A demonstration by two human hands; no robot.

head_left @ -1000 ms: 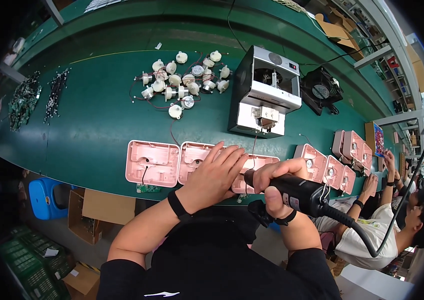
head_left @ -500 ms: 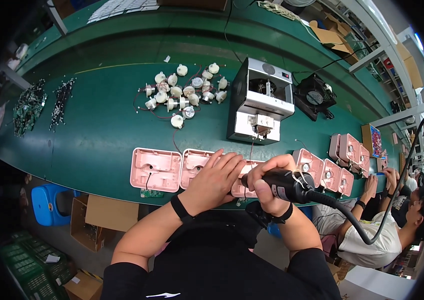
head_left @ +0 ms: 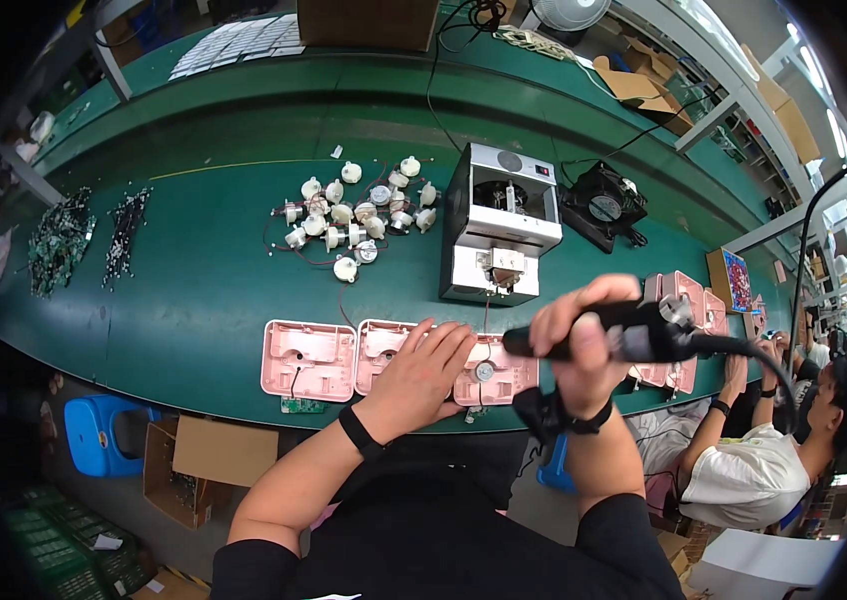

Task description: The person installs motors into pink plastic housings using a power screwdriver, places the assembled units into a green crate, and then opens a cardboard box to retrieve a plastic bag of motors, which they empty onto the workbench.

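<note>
A black tool [head_left: 644, 335] is held in the right hand's [head_left: 584, 345] closed grip, its nose seen over the right case [head_left: 516, 385], where a motor [head_left: 485, 372] is set. The middle case [head_left: 374, 352], on the tabletop [head_left: 194, 300], is partly covered by the left hand [head_left: 419, 370]; whether its grip is closed cannot be told.

The left hand [head_left: 412, 380] is lying palm down, fingers [head_left: 441, 345] extended, while the right hand [head_left: 587, 350] is gripping, its forearm [head_left: 604, 460] pointing forward.
</note>
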